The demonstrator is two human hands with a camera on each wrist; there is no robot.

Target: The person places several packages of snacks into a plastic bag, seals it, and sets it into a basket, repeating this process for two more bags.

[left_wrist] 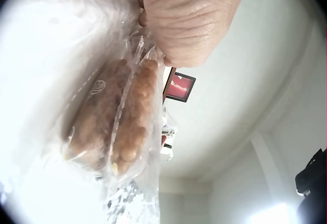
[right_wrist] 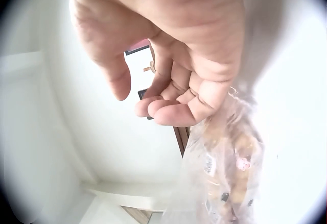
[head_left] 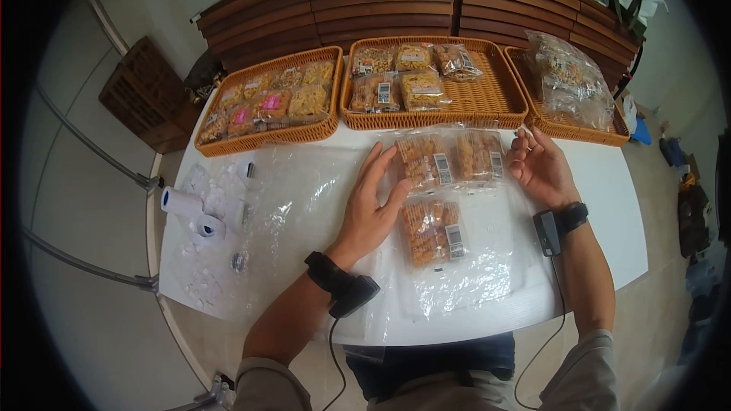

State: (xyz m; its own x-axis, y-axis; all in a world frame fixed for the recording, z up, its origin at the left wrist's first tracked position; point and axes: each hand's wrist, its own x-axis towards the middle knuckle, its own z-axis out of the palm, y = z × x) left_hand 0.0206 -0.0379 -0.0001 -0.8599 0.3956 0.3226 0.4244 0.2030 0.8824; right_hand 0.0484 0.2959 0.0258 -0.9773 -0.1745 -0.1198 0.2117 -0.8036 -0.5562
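While the left hand (head_left: 369, 211), fingers extended, grip released, touches the snack packets (head_left: 423, 161) at centre frame, the right hand (head_left: 544, 172), loosely curled, also released, is just beside them, centre-right.

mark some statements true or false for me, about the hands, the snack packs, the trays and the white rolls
1. The left hand is at the left edge of the upper left snack pack. True.
2. The right hand grips a snack pack. False: the right hand is loosely curled and holds nothing.
3. The middle wicker tray is filled right across with packs. False: the middle wicker tray has a bare right side.
4. The front snack pack bears a barcode label. True.
5. The white rolls lie in the right wicker tray. False: the white rolls lie on the table's left side.
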